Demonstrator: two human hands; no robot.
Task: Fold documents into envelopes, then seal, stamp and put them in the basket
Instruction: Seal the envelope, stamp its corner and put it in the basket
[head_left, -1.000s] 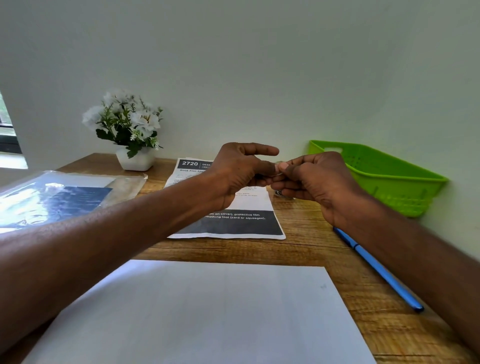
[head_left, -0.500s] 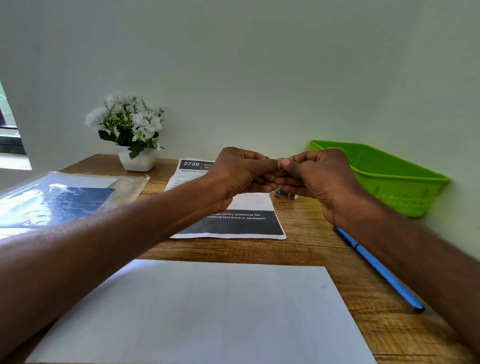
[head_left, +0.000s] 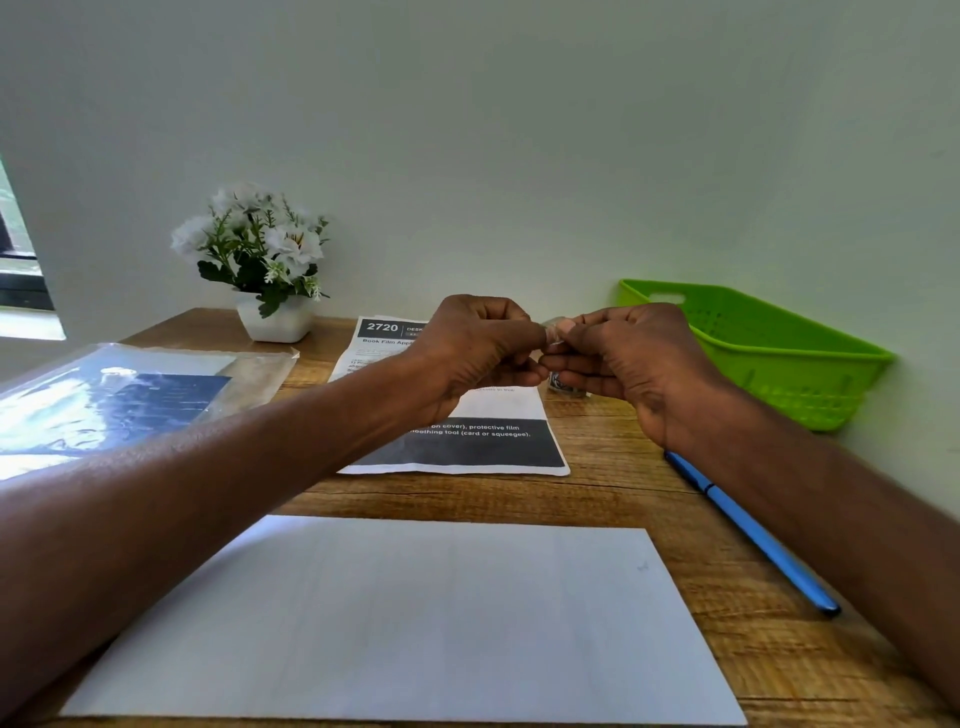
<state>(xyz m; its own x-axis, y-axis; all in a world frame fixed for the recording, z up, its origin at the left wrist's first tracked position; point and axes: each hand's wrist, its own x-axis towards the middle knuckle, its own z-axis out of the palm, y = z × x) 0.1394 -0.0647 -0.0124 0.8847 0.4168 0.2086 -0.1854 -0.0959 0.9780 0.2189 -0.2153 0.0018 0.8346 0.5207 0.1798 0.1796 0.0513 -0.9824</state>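
Hands, left (head_left: 470, 353) and right (head_left: 631, 358), pinching small clear strip (head_left: 555, 335), axis unclear

Both hands raised over tabletop (head_left: 597, 499); left hand (head_left: 467, 348) and right hand (head_left: 631, 358) pinch a small clear piece (head_left: 554, 332) between fingertips. White sheet (head_left: 415, 618) near; green basket (head_left: 779, 358) right.

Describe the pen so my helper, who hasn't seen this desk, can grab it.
Find the green basket against the wall at the wooden desk's right end. The pen lies on the wood just in front of it: the only long, thin, bright blue thing there.
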